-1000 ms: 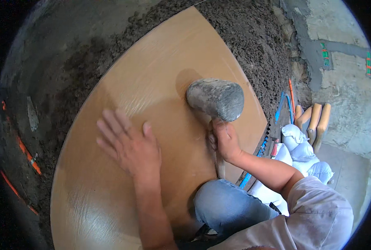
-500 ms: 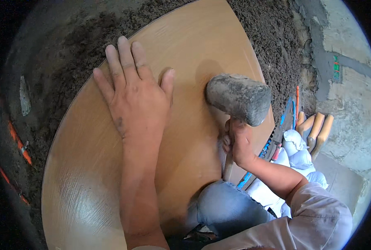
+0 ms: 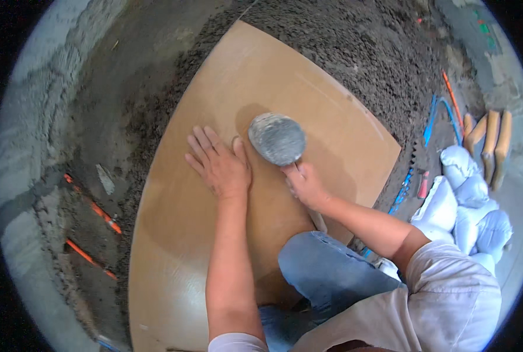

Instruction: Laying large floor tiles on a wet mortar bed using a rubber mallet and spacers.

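A large tan tile (image 3: 185,234) with a smooth, shiny face lies on a bed of dark, crumbly mortar (image 3: 355,53). My left hand (image 3: 223,167) rests flat on the tile, fingers stretched out and holding nothing. To its right, my right hand (image 3: 304,185) is wrapped round the handle of a mallet (image 3: 277,139). The mallet's thick grey head is over the tile, its worn round end showing; whether it touches the surface I cannot tell. Most of the handle is hidden behind my right hand and forearm. My bent knee (image 3: 326,264) is at the tile's near side.
White filled bags (image 3: 466,199) are piled at the right, beside tan tubular pieces (image 3: 496,144). A red-handled tool (image 3: 422,185) lies near the tile's right edge. Orange conduit (image 3: 100,212) pokes from the ground at the left. Blue tubing (image 3: 430,120) and an orange pipe (image 3: 452,100) stand at the right.
The view has shifted back, so more of the tile and ground shows. My right hand has swung the mallet closer to my left hand, and its head has turned. My left hand stays flat.
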### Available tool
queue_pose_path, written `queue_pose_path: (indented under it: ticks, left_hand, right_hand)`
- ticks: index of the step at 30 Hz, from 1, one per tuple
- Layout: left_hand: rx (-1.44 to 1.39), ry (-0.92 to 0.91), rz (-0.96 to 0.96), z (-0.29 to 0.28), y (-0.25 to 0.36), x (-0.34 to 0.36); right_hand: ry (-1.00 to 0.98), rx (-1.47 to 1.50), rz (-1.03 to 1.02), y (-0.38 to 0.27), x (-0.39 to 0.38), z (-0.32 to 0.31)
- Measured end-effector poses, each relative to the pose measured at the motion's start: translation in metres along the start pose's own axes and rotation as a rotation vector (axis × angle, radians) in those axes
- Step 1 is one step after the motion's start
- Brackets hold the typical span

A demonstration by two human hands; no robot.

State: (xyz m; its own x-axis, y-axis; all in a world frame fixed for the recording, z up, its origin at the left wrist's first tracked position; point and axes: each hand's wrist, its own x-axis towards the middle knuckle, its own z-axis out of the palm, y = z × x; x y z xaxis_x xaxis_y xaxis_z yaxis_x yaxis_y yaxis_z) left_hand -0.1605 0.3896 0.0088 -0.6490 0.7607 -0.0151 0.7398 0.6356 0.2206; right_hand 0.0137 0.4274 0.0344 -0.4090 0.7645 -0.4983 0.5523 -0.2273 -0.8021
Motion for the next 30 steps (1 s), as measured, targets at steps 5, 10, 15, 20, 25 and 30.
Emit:
queue_pose_path:
  ticks: [5, 10, 15, 20, 25, 30]
  left_hand:
    - [0.05, 0.042, 0.023, 0.003, 0.001, 0.0]
    - [0.06, 0.036, 0.021, 0.005, 0.003, 0.001]
    - [0.056, 0.008, -0.001, 0.003, 0.0, -0.001]
    - [0.054, 0.002, 0.008, 0.007, 0.005, -0.001]
    - [0.053, 0.025, 0.021, 0.005, 0.004, -0.001]
    - [0.064, 0.044, 0.042, 0.01, -0.001, -0.001]
  right_hand:
    - [-0.105, 0.343, 0.284, -0.049, 0.002, -0.02]
    - [0.035, 0.267, 0.201, -0.035, 0.001, -0.035]
    - [0.034, 0.39, 0.287, -0.061, 0.016, -0.046]
    - [0.056, 0.369, 0.153, -0.04, 0.039, -0.042]
    - [0.096, 0.447, 0.118, -0.05, 0.038, -0.042]
    - [0.046, 0.471, 0.203, -0.049, 0.043, -0.048]
